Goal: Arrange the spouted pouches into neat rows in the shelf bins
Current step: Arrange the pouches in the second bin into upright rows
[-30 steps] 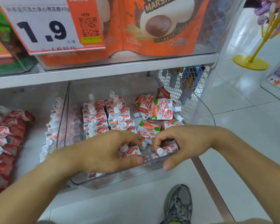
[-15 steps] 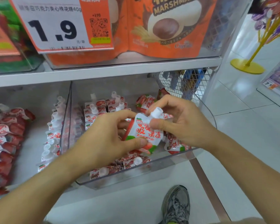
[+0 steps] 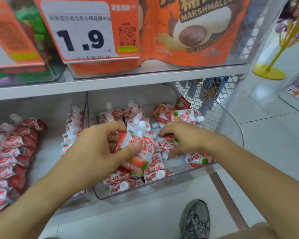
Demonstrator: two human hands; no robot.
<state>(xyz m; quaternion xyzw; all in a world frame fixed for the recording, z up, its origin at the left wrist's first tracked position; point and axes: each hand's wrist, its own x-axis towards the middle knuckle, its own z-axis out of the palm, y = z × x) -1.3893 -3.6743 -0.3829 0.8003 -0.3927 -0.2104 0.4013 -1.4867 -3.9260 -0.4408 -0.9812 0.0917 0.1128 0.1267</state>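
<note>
My left hand [image 3: 97,149] grips a white and red strawberry spouted pouch [image 3: 138,152] upright over the clear shelf bin [image 3: 145,192], thumb across its front, white cap pointing up. My right hand [image 3: 183,137] reaches into the bin's right half and pinches another pouch [image 3: 167,144] lying among loose ones. Rows of pouches [image 3: 121,116] stand at the bin's back left. Jumbled pouches [image 3: 178,112] lie at the back right. More pouches [image 3: 145,178] lie flat along the front wall.
A second bin [image 3: 41,152] on the left holds a row of pouches [image 3: 72,125] and a red pile [image 3: 10,152]. Orange marshmallow bags [image 3: 193,31] and a price tag [image 3: 86,31] fill the shelf above. A wire mesh panel [image 3: 211,95] closes the right side. My shoe [image 3: 195,219] is on the floor.
My right hand has let go of the pouch's cap and dropped to the right onto another pouch in the bin. My left hand now holds the lifted pouch alone.
</note>
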